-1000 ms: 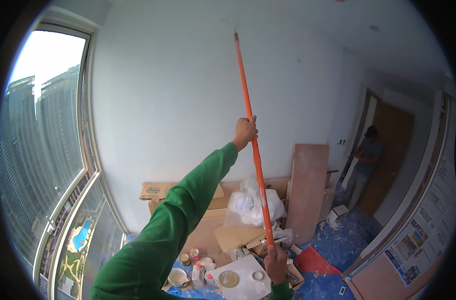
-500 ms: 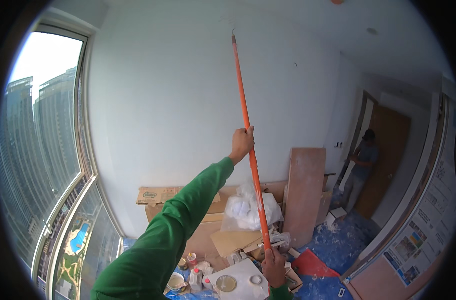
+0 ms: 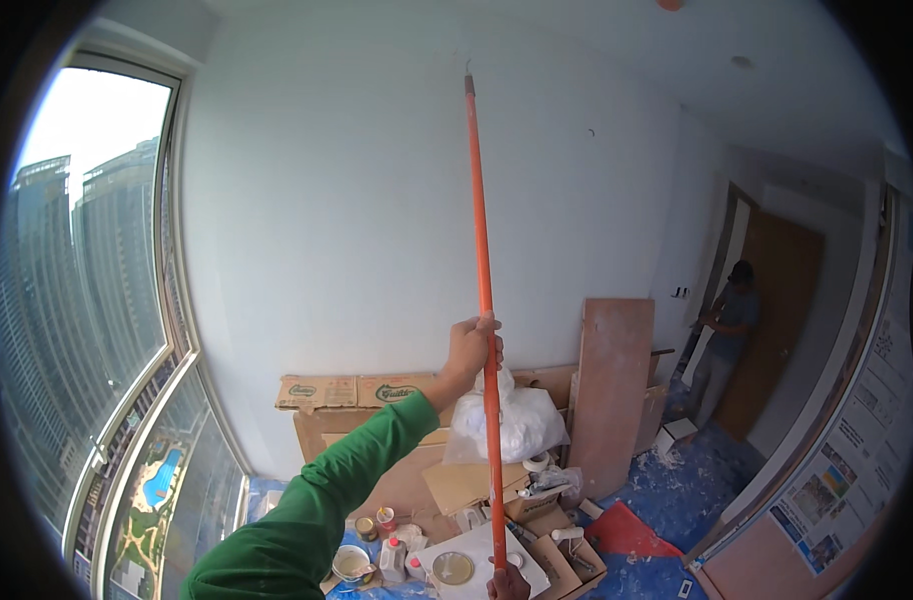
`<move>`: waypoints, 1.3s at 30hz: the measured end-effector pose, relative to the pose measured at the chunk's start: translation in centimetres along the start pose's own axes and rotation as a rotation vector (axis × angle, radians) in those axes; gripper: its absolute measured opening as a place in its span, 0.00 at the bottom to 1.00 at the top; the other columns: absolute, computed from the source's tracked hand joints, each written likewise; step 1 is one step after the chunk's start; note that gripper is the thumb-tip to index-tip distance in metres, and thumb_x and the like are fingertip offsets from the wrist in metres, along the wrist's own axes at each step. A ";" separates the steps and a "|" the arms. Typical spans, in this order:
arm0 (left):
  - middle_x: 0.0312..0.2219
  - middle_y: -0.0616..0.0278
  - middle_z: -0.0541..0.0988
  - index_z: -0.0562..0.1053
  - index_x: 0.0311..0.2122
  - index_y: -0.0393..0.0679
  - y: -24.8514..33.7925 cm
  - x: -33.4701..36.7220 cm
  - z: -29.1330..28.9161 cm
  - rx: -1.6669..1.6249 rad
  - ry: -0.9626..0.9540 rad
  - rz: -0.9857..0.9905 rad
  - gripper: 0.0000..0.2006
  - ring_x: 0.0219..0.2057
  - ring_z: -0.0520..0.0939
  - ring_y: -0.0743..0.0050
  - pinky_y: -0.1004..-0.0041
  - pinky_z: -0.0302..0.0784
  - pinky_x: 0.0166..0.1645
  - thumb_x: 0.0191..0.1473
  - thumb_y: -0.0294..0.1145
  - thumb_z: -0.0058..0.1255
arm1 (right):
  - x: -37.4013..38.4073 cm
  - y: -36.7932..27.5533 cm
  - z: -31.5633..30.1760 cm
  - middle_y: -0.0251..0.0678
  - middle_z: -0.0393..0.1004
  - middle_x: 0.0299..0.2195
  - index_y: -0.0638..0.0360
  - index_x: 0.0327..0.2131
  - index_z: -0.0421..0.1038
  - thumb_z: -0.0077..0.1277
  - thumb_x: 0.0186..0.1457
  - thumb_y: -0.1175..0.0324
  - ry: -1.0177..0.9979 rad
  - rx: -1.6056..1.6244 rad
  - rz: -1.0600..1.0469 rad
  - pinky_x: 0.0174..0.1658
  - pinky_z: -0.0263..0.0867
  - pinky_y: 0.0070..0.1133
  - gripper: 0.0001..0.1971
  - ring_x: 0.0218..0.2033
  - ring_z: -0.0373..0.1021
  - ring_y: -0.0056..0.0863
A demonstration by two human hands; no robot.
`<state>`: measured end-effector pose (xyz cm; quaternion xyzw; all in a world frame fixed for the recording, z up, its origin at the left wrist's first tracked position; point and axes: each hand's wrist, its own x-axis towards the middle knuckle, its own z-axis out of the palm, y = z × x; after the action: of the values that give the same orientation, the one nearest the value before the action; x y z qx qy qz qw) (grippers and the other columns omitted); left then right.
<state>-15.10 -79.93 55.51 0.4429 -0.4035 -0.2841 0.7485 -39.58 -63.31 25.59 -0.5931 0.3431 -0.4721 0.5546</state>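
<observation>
A long orange extension pole (image 3: 481,220) rises almost upright in front of the pale wall. At its dark top end a thin bent wire shows; any roller head there blends into the wall and I cannot make it out. My left hand (image 3: 472,350), in a green sleeve, is wrapped round the pole about halfway along. Lower down, at the bottom edge, my right hand (image 3: 510,582) is closed round the pole's lower part. Behind the pole's lower half lies a clear plastic bag (image 3: 522,425) of white stuff.
Flattened cardboard (image 3: 317,391) and a tall board (image 3: 613,390) lean on the wall. Below stand a paint tub (image 3: 351,563), jugs (image 3: 393,558) and an open box (image 3: 567,565) on blue sheeting (image 3: 697,480). A window (image 3: 92,240) fills the left; a person (image 3: 732,325) stands by the door.
Both my hands have moved down, the right one also leftward. The pole now stands more upright, its lower end swung left, while its top end stays near the same spot high on the wall.
</observation>
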 end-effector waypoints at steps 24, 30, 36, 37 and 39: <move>0.13 0.70 0.59 0.63 0.29 0.40 1.6 7.8 -7.6 -0.073 0.021 -0.120 0.21 0.10 0.59 0.78 0.74 0.58 0.15 0.59 0.50 0.37 | 6.5 0.7 11.8 0.22 0.60 0.17 0.57 0.27 0.68 0.40 0.62 0.57 -0.069 0.234 0.039 0.17 0.51 0.13 0.16 0.15 0.54 0.12; 0.13 0.70 0.60 0.63 0.28 0.39 8.1 14.1 -8.7 0.020 0.025 0.010 0.21 0.10 0.60 0.80 0.75 0.58 0.14 0.60 0.50 0.36 | 11.6 -5.1 16.8 0.26 0.60 0.14 0.63 0.29 0.68 0.38 0.62 0.58 -0.212 0.179 -0.149 0.17 0.55 0.14 0.18 0.14 0.58 0.14; 0.14 0.68 0.61 0.63 0.26 0.38 14.8 18.7 -7.6 0.114 0.047 0.080 0.21 0.11 0.61 0.80 0.76 0.60 0.14 0.59 0.48 0.37 | 14.1 -13.5 18.7 0.24 0.57 0.13 0.60 0.28 0.68 0.37 0.62 0.53 -0.360 0.418 0.175 0.14 0.49 0.13 0.19 0.11 0.54 0.11; 0.14 0.68 0.61 0.63 0.26 0.38 15.5 19.1 -7.6 0.135 0.059 0.089 0.21 0.11 0.61 0.80 0.76 0.60 0.14 0.59 0.48 0.37 | 14.3 -14.2 19.1 0.24 0.57 0.13 0.59 0.28 0.68 0.37 0.62 0.53 -0.372 0.434 0.170 0.13 0.49 0.13 0.20 0.11 0.53 0.10; 0.14 0.67 0.62 0.63 0.26 0.37 16.3 19.6 -7.7 0.164 0.086 0.116 0.21 0.11 0.62 0.79 0.76 0.61 0.14 0.59 0.48 0.37 | 14.5 -15.2 19.7 0.23 0.55 0.13 0.59 0.31 0.66 0.36 0.62 0.51 -0.398 0.414 0.166 0.13 0.48 0.13 0.20 0.10 0.51 0.10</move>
<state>2.68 -84.63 74.75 0.4903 -0.4178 -0.1871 0.7416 -18.17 -67.97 44.28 -0.5183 0.1715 -0.3593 0.7568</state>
